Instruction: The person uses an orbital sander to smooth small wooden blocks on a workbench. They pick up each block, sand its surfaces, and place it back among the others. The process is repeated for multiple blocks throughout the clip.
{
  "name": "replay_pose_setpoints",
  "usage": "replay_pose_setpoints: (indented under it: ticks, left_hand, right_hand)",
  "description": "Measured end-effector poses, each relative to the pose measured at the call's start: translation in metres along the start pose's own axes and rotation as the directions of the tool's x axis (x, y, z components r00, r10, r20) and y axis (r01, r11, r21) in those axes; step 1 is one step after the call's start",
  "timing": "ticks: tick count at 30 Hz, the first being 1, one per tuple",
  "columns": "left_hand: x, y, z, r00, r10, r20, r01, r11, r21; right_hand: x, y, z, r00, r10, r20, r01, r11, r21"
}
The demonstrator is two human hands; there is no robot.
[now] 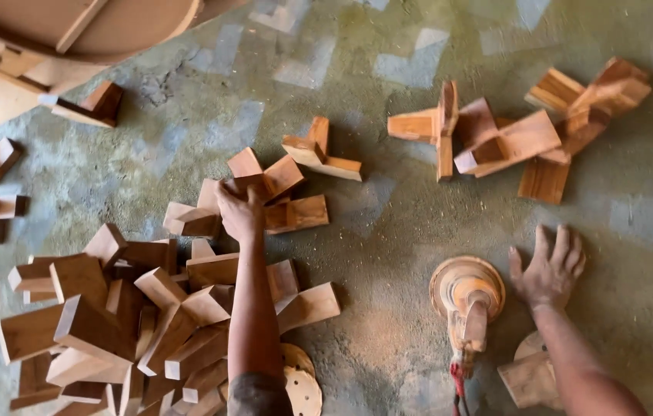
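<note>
My left hand [239, 209] reaches forward over a pile of wooden blocks and closes on one reddish-brown block [259, 185] at the far side of the pile. A large heap of cut wooden blocks [134, 308] lies below and left of that arm. My right hand [548, 266] hovers flat with fingers spread over the concrete floor, holding nothing. It is just right of a dusty orbital sander [467, 293] resting on the floor.
A second pile of wooden blocks [523, 139] lies at the far right. A small L-shaped block [319, 154] sits in the middle. Round sanding discs [302, 384] lie near my left elbow. A wooden stool [530, 376] is under my right forearm. Furniture [72, 31] stands top left.
</note>
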State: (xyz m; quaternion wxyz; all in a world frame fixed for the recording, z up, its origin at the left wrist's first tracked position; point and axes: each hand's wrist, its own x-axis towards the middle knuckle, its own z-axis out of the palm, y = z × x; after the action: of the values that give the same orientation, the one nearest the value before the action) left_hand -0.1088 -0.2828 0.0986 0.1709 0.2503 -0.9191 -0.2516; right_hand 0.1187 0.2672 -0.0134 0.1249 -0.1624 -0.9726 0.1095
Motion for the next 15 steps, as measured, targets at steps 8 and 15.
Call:
replay_pose_setpoints:
  ticks: [8,15]
  left_hand:
    - [-0.028,0.014,0.022,0.998,-0.032,-0.045,0.035,0.997,0.07]
    - [-0.036,0.014,-0.084,0.993,0.119,-0.005,-0.118,0.991,0.058]
  right_hand:
    - [-0.002,0.002,-0.004,1.0,-0.018,-0.008,0.018,1.0,-0.005]
    - [0.003,-0.001,-0.003,1.0,0.01,-0.017,-0.01,1.0,-0.022]
